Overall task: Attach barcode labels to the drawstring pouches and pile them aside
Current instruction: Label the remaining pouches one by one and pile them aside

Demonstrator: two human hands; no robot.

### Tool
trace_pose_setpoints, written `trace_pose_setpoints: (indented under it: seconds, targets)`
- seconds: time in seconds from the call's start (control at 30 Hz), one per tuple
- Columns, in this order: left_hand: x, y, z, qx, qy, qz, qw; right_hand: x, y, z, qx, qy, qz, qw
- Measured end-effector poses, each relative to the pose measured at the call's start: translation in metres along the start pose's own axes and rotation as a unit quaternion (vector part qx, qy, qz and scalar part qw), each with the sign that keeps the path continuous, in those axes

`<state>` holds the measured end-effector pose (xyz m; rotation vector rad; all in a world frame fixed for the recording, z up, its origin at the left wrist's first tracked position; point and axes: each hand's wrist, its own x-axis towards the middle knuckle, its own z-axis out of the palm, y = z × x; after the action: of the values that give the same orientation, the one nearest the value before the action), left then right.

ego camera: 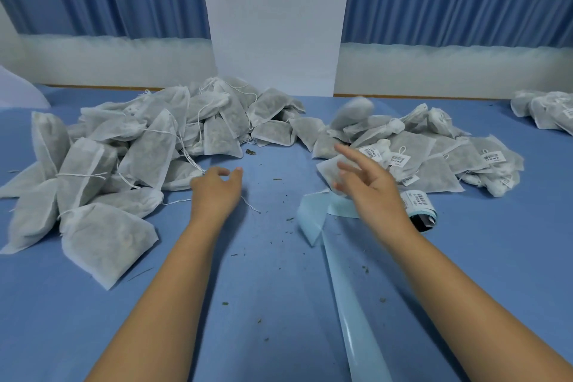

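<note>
A big heap of unlabelled white drawstring pouches [145,146] fills the left half of the blue table. A pile of pouches with barcode labels [434,152] lies at the right. One blurred pouch [356,110] is in the air above that pile's near-left end. My right hand [369,180] hovers with its fingers spread, holding nothing, just left of the labelled pile. My left hand [217,189] reaches toward the left heap with loosely curled fingers; its fingertips are at a pouch's edge, holding nothing that I can see. A roll of barcode labels [418,205] lies beside my right wrist.
A long strip of pale blue label backing [341,273] trails from the roll toward the near edge. A third small pile of pouches [545,108] sits at the far right. Dry herb crumbs dot the blue table [273,257]. Wall and blue curtains close off the back.
</note>
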<state>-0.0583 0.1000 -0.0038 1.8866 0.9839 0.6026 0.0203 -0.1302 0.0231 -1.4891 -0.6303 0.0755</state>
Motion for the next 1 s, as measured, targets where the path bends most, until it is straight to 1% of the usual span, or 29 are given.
trace_pose_setpoints:
  seconds: [0.13,0.23,0.33,0.4,0.5,0.8,0.9,1.0]
  targets:
    - [0.008,-0.006,-0.011,-0.026,0.099,0.003,0.995,-0.005,0.004,0.007,-0.056,-0.043,0.012,0.997]
    - [0.01,-0.005,-0.015,-0.064,0.126,0.027,0.99,-0.008,0.006,0.011,-0.097,-0.063,0.004,0.993]
    - [0.014,-0.004,-0.018,-0.112,0.125,0.06,0.984,-0.011,0.005,0.014,-0.122,-0.073,-0.01,0.99]
    - [0.018,-0.004,-0.021,-0.153,0.108,0.076,0.979,-0.013,0.005,0.016,-0.121,-0.076,-0.011,0.99]
    - [0.025,-0.003,-0.024,-0.188,0.092,0.085,0.974,-0.014,0.004,0.016,-0.126,-0.081,-0.008,0.989]
    - [0.026,0.0,-0.026,-0.233,0.077,0.079,0.966,-0.014,0.003,0.015,-0.132,-0.085,-0.009,0.988]
    - [0.012,0.01,-0.028,-0.235,0.094,0.106,0.961,-0.013,0.003,0.015,-0.129,-0.083,-0.007,0.988]
    - [-0.005,0.021,-0.031,-0.239,0.09,0.145,0.956,-0.014,0.002,0.016,-0.122,-0.077,-0.005,0.99]
